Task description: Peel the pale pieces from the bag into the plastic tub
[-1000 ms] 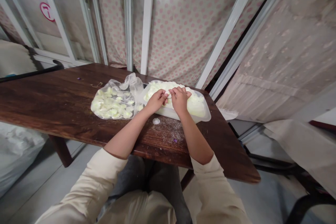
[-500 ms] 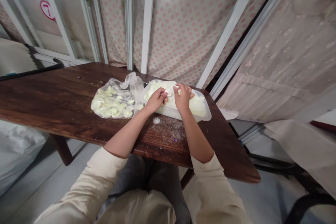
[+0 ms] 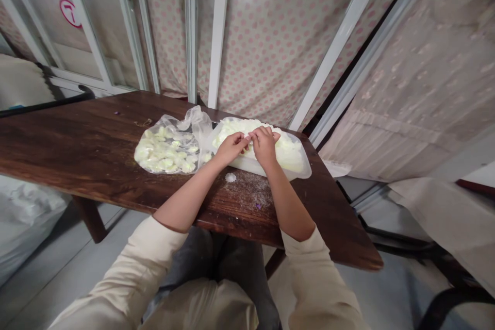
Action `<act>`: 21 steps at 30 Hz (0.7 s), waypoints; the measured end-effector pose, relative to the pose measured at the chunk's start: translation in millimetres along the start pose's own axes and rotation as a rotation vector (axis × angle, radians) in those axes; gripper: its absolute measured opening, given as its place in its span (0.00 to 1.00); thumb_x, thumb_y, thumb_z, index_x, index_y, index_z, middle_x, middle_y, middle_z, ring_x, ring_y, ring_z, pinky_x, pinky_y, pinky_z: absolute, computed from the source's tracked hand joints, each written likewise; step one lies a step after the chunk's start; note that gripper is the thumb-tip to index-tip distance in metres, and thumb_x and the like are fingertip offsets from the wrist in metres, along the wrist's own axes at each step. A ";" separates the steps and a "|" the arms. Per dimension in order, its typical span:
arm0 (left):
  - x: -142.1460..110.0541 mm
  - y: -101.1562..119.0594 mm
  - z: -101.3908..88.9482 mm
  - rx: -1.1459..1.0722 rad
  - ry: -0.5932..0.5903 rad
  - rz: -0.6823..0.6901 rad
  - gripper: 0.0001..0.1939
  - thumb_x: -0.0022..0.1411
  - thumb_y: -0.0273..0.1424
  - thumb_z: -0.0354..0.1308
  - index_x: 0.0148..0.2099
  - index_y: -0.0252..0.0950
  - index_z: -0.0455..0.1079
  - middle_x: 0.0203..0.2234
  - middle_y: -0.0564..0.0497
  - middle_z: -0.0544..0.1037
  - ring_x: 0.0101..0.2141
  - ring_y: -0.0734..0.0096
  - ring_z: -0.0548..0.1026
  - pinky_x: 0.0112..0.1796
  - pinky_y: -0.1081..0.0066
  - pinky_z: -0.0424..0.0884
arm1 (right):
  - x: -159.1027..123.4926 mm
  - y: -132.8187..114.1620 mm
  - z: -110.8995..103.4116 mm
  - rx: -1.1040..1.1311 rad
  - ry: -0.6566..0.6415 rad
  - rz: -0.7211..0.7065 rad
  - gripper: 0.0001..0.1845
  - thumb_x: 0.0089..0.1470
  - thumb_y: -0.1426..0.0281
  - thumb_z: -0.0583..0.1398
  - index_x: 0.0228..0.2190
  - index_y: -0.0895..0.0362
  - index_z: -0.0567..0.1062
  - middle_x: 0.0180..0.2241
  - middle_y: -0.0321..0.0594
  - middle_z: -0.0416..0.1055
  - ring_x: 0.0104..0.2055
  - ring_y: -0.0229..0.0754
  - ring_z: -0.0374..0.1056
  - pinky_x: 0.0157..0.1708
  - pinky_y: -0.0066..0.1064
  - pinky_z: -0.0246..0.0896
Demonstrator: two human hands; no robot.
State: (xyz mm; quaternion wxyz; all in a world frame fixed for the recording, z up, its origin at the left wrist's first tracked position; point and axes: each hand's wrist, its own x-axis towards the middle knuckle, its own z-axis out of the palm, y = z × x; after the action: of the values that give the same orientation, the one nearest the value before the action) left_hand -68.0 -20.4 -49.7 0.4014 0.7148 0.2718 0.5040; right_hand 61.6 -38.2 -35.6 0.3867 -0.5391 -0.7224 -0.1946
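Pale white-green mass heaped in clear plastic tub on the tabletop. Left hand and right hand both on top of the mass, fingers curled down, fingertips almost meeting near its middle. Can't tell if either is gripping a piece. Tub sits just beside a clear plastic bag of pale pieces. Small white clump and scattered crumbs on the wood in front of the tub, between the forearms.
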 end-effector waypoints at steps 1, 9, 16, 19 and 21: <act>0.0 0.2 -0.1 0.014 0.006 0.001 0.16 0.56 0.42 0.50 0.27 0.33 0.61 0.20 0.53 0.68 0.21 0.79 0.65 0.27 0.75 0.62 | -0.3 -0.5 -0.4 -0.013 0.000 -0.013 0.16 0.59 0.64 0.46 0.27 0.56 0.68 0.30 0.36 0.67 0.39 0.39 0.58 0.39 0.34 0.39; 1.5 -8.6 -0.2 0.099 0.009 0.045 0.13 0.57 0.40 0.49 0.27 0.35 0.59 0.20 0.55 0.67 0.22 0.78 0.65 0.28 0.74 0.61 | -0.7 0.8 4.4 -0.066 0.043 0.127 0.18 0.58 0.61 0.46 0.26 0.56 0.68 0.28 0.38 0.69 0.38 0.42 0.58 0.37 0.34 0.38; -0.1 -4.1 -1.1 0.029 0.036 0.029 0.13 0.57 0.37 0.50 0.26 0.36 0.55 0.17 0.57 0.64 0.20 0.79 0.63 0.26 0.75 0.60 | 2.3 16.8 5.7 -0.009 0.127 0.451 0.21 0.58 0.60 0.44 0.24 0.57 0.67 0.26 0.38 0.67 0.34 0.41 0.58 0.37 0.34 0.40; 0.5 -1.7 -1.1 -0.031 0.011 0.025 0.11 0.57 0.36 0.50 0.27 0.35 0.56 0.18 0.57 0.65 0.20 0.80 0.64 0.26 0.76 0.61 | 2.3 16.6 5.8 0.074 0.114 0.357 0.21 0.58 0.58 0.43 0.28 0.56 0.68 0.31 0.38 0.68 0.38 0.42 0.58 0.39 0.34 0.42; 1.2 -1.5 -1.2 -0.056 -0.009 0.033 0.10 0.56 0.36 0.51 0.28 0.35 0.57 0.19 0.56 0.66 0.20 0.80 0.64 0.26 0.76 0.61 | 1.9 13.4 5.4 0.138 0.047 0.211 0.20 0.58 0.58 0.42 0.30 0.55 0.68 0.34 0.37 0.68 0.40 0.41 0.57 0.40 0.33 0.43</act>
State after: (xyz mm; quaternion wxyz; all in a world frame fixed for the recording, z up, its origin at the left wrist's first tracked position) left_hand -68.7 -18.3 -50.1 0.4140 0.7099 0.2440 0.5148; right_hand 72.0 -28.6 -39.3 0.4582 -0.5792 -0.6642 -0.1153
